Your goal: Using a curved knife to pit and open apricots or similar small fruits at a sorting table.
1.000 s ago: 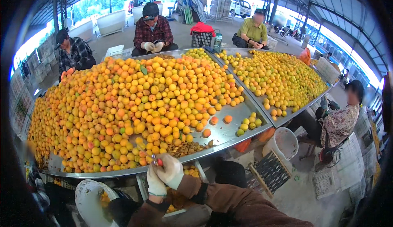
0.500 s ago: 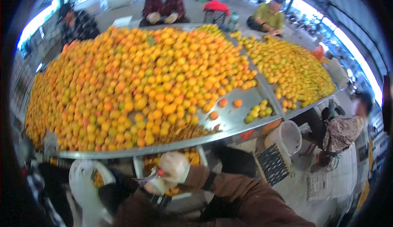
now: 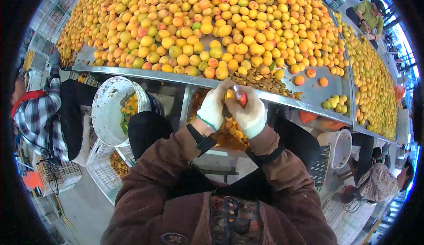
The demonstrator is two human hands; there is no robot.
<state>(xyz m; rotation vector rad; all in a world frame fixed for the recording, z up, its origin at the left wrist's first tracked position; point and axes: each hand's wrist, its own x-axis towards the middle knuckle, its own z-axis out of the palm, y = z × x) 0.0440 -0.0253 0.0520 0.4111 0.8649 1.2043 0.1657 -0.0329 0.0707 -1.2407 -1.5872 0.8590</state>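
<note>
Both my hands wear whitish work gloves and meet just below the table's near edge. Closed around an orange-yellow apricot is my left hand. My right hand grips a small tool with a red handle and a shiny metal end, which touches or nearly touches the fruit; its blade is mostly hidden. Under the hands, cut apricot pieces fill a light-coloured container between my knees. A large heap of whole apricots covers the metal table in front.
Brown apricot stones lie near the table edge. On my left stand a white bucket with fruit scraps and a white crate. Another bucket and a dark crate are on the right. Other people sit on both sides.
The view has tilted down toward my lap and the table's near edge. My hands have come together in front of me, now around the apricot and the red-handled tool.
</note>
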